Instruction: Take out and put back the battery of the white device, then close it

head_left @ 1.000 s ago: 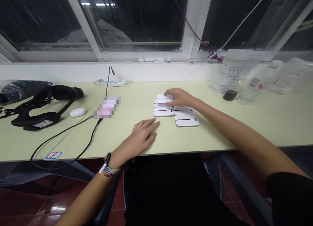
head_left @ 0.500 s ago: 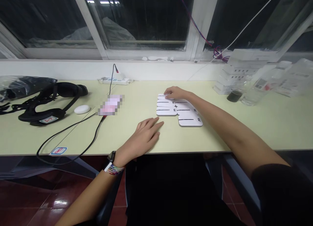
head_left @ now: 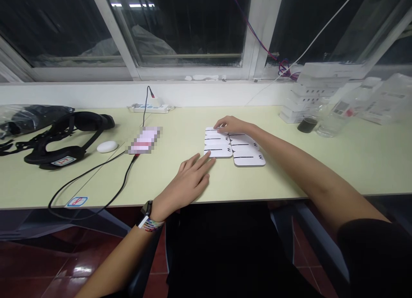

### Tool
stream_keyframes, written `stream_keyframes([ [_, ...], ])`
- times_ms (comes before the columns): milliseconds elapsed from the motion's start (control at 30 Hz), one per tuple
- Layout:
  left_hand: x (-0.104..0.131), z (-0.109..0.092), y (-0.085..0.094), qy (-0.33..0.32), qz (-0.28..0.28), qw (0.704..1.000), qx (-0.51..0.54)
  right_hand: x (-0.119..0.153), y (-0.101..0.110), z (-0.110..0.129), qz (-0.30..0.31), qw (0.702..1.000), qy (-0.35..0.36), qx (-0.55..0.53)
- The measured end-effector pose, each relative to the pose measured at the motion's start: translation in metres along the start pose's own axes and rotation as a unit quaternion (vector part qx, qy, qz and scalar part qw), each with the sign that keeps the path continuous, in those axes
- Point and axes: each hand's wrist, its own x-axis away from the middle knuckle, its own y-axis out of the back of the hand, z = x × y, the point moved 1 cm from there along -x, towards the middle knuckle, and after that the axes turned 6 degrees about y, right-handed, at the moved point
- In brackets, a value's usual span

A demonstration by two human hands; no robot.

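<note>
White cards with rounded corners, each marked with a black line and a W-like letter, lie overlapped in two columns, the left column point(head_left: 216, 152) and the right column point(head_left: 247, 160). My right hand point(head_left: 230, 124) reaches over the right column, its curled fingers on the far end of the left column, gripping the card there; part of the grip is hidden. My left hand point(head_left: 192, 177) rests flat with fingers spread, its index fingertip at the near edge of the left column. A dark watch point(head_left: 147, 209) and a beaded bracelet point(head_left: 151, 224) are on my left wrist.
On the table point(head_left: 180, 143), a black headset point(head_left: 61, 156), a white oval case point(head_left: 107, 146) and a blurred phone point(head_left: 143, 140) on a black cable stand left. A power strip point(head_left: 151, 108) lies behind. White boxes point(head_left: 309, 92), a dark cup point(head_left: 307, 125) and a clear bottle point(head_left: 334, 120) stand right.
The left column of cards has slid towards me under my right hand, bringing its near edge closer to level with the right column's and up to my left fingertip. My left hand stays put.
</note>
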Motion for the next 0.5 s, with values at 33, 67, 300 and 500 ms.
stream_keyframes([
  [33, 0.0, 0.0, 0.0, 0.0, -0.001, 1.0, 0.002, 0.001, 0.0, 0.002, 0.003, 1.0, 0.0, 0.001],
  [67, 0.0, -0.001, 0.0, 0.0, -0.002, 1.0, 0.005, 0.003, 0.001, 0.004, 0.005, 1.0, 0.0, 0.002],
  [300, 0.001, -0.003, 0.002, -0.013, -0.025, 0.999, 0.024, 0.01, 0.003, 0.014, 0.023, 1.0, 0.002, -0.003],
  [500, 0.0, -0.004, 0.004, -0.038, -0.036, 0.998, 0.032, 0.016, 0.003, 0.023, 0.04, 0.999, 0.01, -0.016],
])
